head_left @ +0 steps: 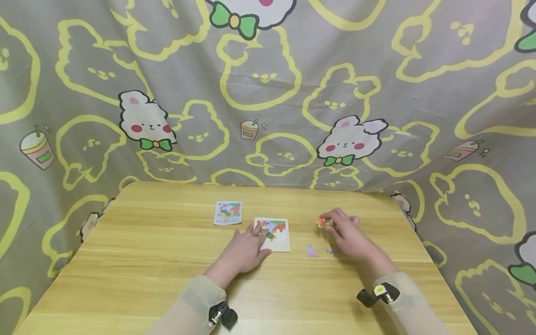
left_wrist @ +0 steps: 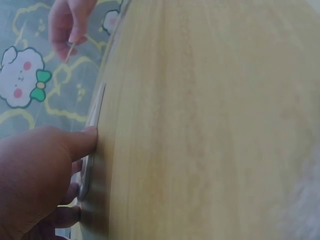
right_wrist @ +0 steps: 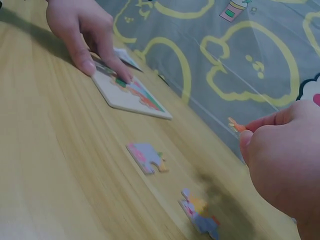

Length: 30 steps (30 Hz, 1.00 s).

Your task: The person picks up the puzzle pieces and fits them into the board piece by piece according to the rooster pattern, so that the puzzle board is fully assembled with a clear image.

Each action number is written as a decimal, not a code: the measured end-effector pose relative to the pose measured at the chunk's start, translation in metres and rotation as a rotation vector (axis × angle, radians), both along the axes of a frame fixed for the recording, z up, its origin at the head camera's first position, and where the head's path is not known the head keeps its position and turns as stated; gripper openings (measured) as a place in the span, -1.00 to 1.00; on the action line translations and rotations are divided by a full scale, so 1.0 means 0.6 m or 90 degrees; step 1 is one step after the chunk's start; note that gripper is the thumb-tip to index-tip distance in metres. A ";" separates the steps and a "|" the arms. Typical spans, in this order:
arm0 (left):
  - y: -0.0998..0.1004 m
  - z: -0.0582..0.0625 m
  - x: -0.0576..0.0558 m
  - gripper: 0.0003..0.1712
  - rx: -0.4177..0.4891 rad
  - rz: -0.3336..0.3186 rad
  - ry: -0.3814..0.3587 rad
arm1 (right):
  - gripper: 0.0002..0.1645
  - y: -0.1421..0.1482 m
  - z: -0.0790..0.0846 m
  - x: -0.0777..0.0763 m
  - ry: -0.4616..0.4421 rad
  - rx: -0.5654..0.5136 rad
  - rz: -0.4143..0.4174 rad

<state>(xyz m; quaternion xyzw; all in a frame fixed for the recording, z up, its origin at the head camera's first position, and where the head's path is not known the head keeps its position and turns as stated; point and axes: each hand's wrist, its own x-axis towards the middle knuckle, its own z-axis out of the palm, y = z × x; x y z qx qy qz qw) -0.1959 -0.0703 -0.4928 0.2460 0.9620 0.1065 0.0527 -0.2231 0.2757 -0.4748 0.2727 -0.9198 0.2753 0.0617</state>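
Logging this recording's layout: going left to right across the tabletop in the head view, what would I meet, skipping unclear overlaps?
Picture card → puzzle board → lavender puzzle piece → right hand.

On the table (head_left: 138,279), a card (head_left: 228,213) lies behind and left of a puzzle board (head_left: 281,242); to the board's right lie two puzzle pieces (head_left: 311,251), with a curtain (head_left: 268,121) behind the table.

We see a pale yellow, wood-grained surface (head_left: 146,270). Directly on it we find a thin, squarish card printed with a rooster (head_left: 228,212) and, just beside it, a square, white-rimmed, partly filled puzzle board (head_left: 281,245). Apart from these, a flat lilac-and-pink jigsaw piece (right_wrist: 145,156) lies near a flat lilac-and-yellow jigsaw piece (right_wrist: 199,217).
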 end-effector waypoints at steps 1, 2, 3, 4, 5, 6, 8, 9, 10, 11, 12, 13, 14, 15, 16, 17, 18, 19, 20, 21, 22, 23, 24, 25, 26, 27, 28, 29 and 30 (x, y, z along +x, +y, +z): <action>0.000 -0.001 0.000 -0.24 -0.001 0.001 -0.001 | -0.55 -0.004 0.000 -0.001 -0.003 -0.001 0.002; 0.000 -0.001 0.000 -0.24 -0.002 0.001 -0.002 | -0.55 -0.007 0.000 -0.001 -0.005 -0.001 0.003; 0.000 -0.002 0.001 -0.24 -0.002 0.002 -0.003 | -0.55 -0.011 0.000 -0.001 -0.007 -0.001 0.003; 0.000 -0.002 0.001 -0.24 -0.002 0.003 -0.003 | -0.55 -0.015 -0.001 0.000 -0.010 0.000 0.003; 0.000 -0.002 0.001 -0.24 -0.001 0.002 -0.002 | -0.56 -0.018 -0.001 0.001 -0.013 -0.002 0.005; 0.000 -0.002 0.003 -0.24 0.000 0.002 -0.001 | -0.56 -0.022 -0.001 0.002 -0.017 -0.004 0.005; -0.001 -0.002 0.005 -0.24 0.001 0.001 -0.001 | -0.56 -0.029 -0.004 0.004 -0.023 -0.006 0.007; -0.001 -0.001 0.006 -0.25 0.000 -0.001 0.000 | -0.56 -0.032 -0.005 0.005 -0.027 -0.007 0.008; -0.001 -0.001 0.008 -0.25 -0.001 -0.002 0.000 | -0.56 -0.035 -0.008 0.006 -0.029 -0.007 0.008; -0.001 0.000 0.009 -0.25 0.000 -0.003 0.000 | -0.56 -0.038 -0.010 0.007 -0.031 -0.008 0.009; -0.001 0.000 0.011 -0.25 -0.002 -0.004 0.000 | -0.56 -0.041 -0.012 0.007 -0.034 -0.009 0.008; -0.001 0.001 0.012 -0.25 -0.003 -0.005 0.001 | -0.56 -0.043 -0.013 0.008 -0.036 -0.009 0.007; -0.001 0.001 0.013 -0.25 -0.003 -0.005 0.003 | -0.55 -0.046 -0.014 0.008 -0.038 -0.010 0.005; -0.001 0.001 0.013 -0.25 -0.002 -0.006 0.005 | -0.55 -0.049 -0.015 0.008 -0.041 -0.012 0.004; -0.001 0.002 0.013 -0.25 -0.001 -0.006 0.007 | -0.55 -0.052 -0.016 0.008 -0.044 -0.014 0.003; -0.001 0.002 0.013 -0.25 0.000 -0.006 0.008 | -0.54 -0.054 -0.016 0.008 -0.046 -0.018 0.004; -0.001 0.002 0.013 -0.25 -0.001 -0.007 0.010 | -0.54 -0.057 -0.015 0.008 -0.050 -0.020 0.004; -0.001 0.002 0.013 -0.25 0.000 -0.007 0.011 | -0.54 -0.060 -0.015 0.009 -0.053 -0.023 0.005; -0.001 0.002 0.012 -0.25 0.000 -0.007 0.011 | -0.53 -0.062 -0.014 0.008 -0.055 -0.026 0.007; -0.001 0.001 0.011 -0.25 0.000 -0.007 0.012 | -0.53 -0.065 -0.014 0.008 -0.056 -0.027 0.010; -0.001 0.001 0.010 -0.25 -0.001 -0.006 0.012 | -0.54 -0.067 -0.015 0.007 -0.054 -0.025 0.014; -0.001 0.001 0.010 -0.25 -0.002 -0.006 0.013 | -0.54 -0.070 -0.015 0.006 -0.052 -0.025 0.018; 0.000 0.001 0.009 -0.25 -0.002 -0.005 0.014 | -0.54 -0.072 -0.016 0.005 -0.051 -0.025 0.021; 0.000 0.001 0.008 -0.25 -0.001 -0.005 0.014 | -0.55 -0.074 -0.017 0.003 -0.048 -0.023 0.025; 0.000 0.001 0.007 -0.25 -0.001 -0.004 0.014 | -0.55 -0.076 -0.019 0.002 -0.045 -0.022 0.027; 0.000 0.001 0.007 -0.25 -0.001 -0.003 0.014 | -0.55 -0.078 -0.020 0.000 -0.045 -0.021 0.030; 0.000 0.002 0.006 -0.25 0.000 -0.003 0.013 | -0.56 -0.080 -0.021 -0.001 -0.045 -0.021 0.032; 0.000 0.002 0.006 -0.25 0.001 -0.002 0.012 | -0.56 -0.083 -0.022 -0.001 -0.045 -0.022 0.035; 0.000 0.003 0.006 -0.25 0.001 -0.001 0.010 | -0.56 -0.085 -0.023 -0.003 -0.042 -0.020 0.037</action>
